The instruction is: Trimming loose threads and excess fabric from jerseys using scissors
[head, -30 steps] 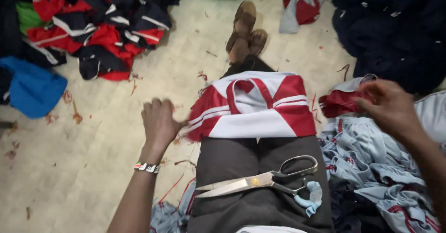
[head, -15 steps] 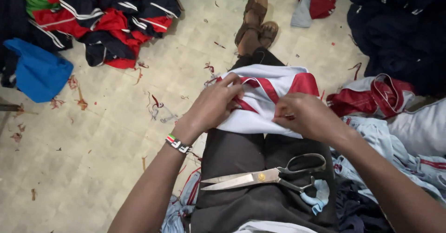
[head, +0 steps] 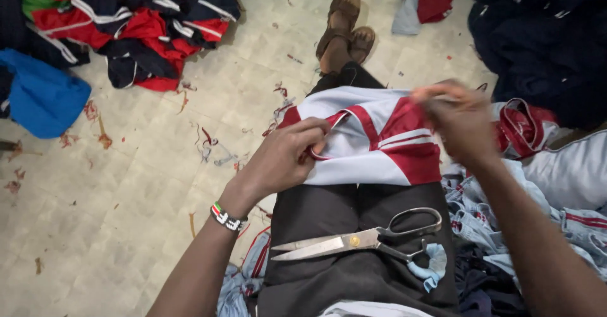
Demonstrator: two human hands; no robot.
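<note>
Pinching the near left edge of the red-and-white striped fabric garment (head: 373,143) with the left hand (head: 284,159), fingers closed on the cloth where a red band meets the white. Lifted at the far right corner by the right hand (head: 458,124), blurred with motion, fingertips bunched together on the cloth or on something thin pulled from it; which of the two cannot be told. Half a second ago both hands pressed close together on the middle of the garment; now drawn apart, one to each side, with the cloth stretched flat between them across the knees. A second ago only flat-palmed on the floor side for the left and raised empty-looking near the heap for the right. So: from reaching, to gripping, to spreading, which reads as the piece being opened out or picked at along a seam, judged from the pull alone.

Lying across the dark trousered lap (head: 354,228), nearer the body than the garment and untouched: large steel scissors with a blue cloth wrap on one handle (head: 360,238), blades shut, in the same place in all three views. Beaded wristband (head: 227,217) on the left wrist. Piled on the pale tiled floor (head: 126,197) at far left, red, navy and white garments (head: 133,19); at right, light blue denim-like pieces (head: 506,222). Brown sandals (head: 344,16) beyond the knees.
</note>
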